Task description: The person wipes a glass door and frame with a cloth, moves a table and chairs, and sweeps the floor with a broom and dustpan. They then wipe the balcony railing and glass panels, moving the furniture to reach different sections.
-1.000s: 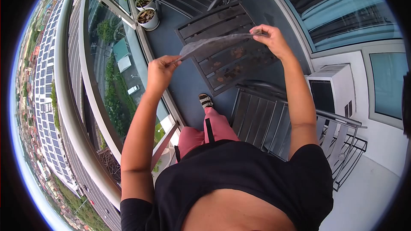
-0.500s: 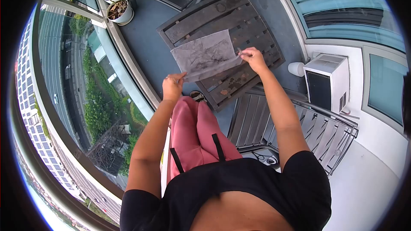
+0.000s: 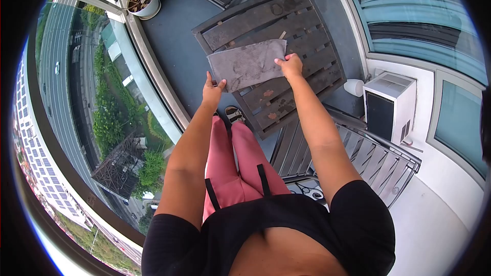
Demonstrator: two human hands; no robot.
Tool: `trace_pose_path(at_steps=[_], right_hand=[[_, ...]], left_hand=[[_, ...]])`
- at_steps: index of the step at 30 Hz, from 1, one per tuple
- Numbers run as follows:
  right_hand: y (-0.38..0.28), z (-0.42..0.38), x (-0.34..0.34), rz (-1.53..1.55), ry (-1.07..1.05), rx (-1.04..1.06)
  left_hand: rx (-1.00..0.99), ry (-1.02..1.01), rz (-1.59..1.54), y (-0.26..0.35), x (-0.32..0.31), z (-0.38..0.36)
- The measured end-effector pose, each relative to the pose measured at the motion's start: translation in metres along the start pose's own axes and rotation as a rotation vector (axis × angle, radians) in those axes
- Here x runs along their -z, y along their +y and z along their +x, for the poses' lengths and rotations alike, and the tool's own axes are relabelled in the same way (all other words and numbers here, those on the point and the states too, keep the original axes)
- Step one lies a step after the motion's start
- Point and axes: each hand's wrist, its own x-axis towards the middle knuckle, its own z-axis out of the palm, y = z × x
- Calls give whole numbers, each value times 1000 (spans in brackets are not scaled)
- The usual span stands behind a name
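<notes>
A grey, stained cloth [image 3: 248, 65] lies folded over the left part of a dark slatted wooden table [image 3: 266, 103]. My left hand [image 3: 213, 89] is at the cloth's near left corner, its thumb and fingers closed on the edge. At the right end, my right hand [image 3: 290, 66] pinches the cloth's near right corner. The cloth is fairly flat, with small wrinkles between my hands. A small pale object [image 3: 282, 35] shows just beyond its far right corner.
Potted plants [image 3: 144, 2] stand at the upper left by the glass railing. Slatted metal chairs [image 3: 358, 156] are near and beyond the table. On the right are a white boxy unit [image 3: 389, 103] and a small white pot [image 3: 353, 87].
The cloth's near edge has moved away from me, leaving the cloth narrower and more folded. Both hands have moved forward with it, and the right hand has also shifted left.
</notes>
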Motion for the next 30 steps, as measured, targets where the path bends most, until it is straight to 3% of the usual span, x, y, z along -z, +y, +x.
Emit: trace_pose_path(at_steps=[1,3,5,6,7,9,11,13,15,17,18,21,22,23,25,30], right_hand=[[-1,4,0,128,-77,-131],[-3,4,-7,190,-97,-148],[-26,-9,-11,265,-74,137],[-48,-31,-10,288,-90,258],[-74,-59,-4,310,-105,378],[-105,-95,5,331,-352,355],[-97,-98,-8,389,-341,332],[-78,-96,-7,378,-173,362],[-54,-95,-8,306,-181,340],[-35,-105,-10,49,-43,561],[-31,-114,-12,28,-54,584],[-32,-148,-17,-106,-66,609],[-36,-158,-22,-126,-71,654],[-39,-164,-27,-146,-74,696],[-54,-163,-43,-190,-135,717],[-124,-114,-90,-448,-166,982]], left_hand=[[-13,-17,53,-2,1,0],[-16,-38,103,-5,3,-1],[-157,-259,-102,-4,5,1],[-154,-259,-104,-1,5,-2],[-63,-241,-210,4,4,-6],[27,-220,-318,19,4,-12],[225,-99,-601,30,7,-14],[195,-48,-467,34,5,-13],[164,-1,-336,33,5,-7],[-40,-125,-108,16,3,5],[-129,-48,-43,7,-3,9],[-80,-94,-17,24,5,2],[-147,62,-85,35,7,-10],[-155,66,-85,40,17,-17],[-60,186,-394,48,43,-27],[-4,347,-483,24,104,-30]])
